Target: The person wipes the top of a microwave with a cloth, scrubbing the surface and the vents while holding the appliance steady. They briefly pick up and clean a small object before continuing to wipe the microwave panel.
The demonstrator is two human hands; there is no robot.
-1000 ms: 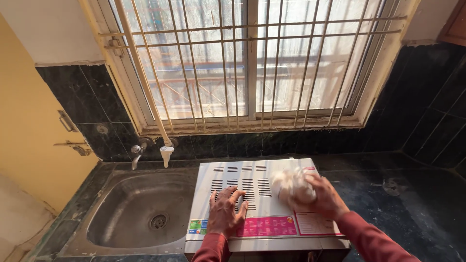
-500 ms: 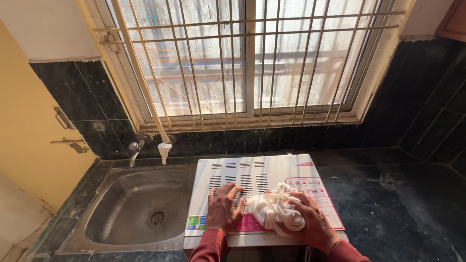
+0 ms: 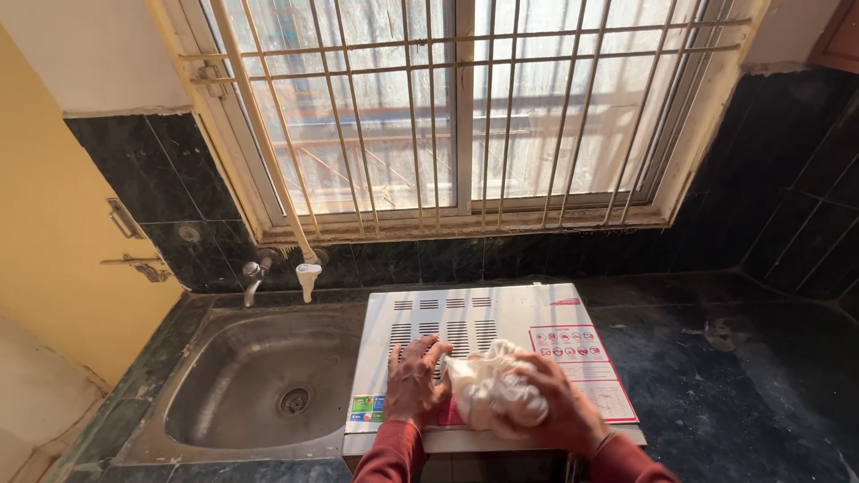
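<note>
Two hands work on the top of the white appliance (image 3: 483, 344), a vented box with coloured stickers that stands on the dark desk (image 3: 761, 376) just right of the sink. Your left hand (image 3: 413, 380) lies flat on the vent slots, fingers (image 3: 420, 351) spread, bracing the box. Your right hand (image 3: 546, 407) bunches a white cloth (image 3: 488, 389), fingers curled over it and pressing it onto the panel at about 6 o'clock of the top, near the front edge.

By the look of it, you are in the middle of wiping the top. The next stroke calls for steady downward pressure and a firm brace so the box does not slide toward the basin.

At 9 o'clock from the box, the steel sink (image 3: 259, 385) holds nothing but its drain; a tap (image 3: 252, 277) hangs above its back rim.
</note>
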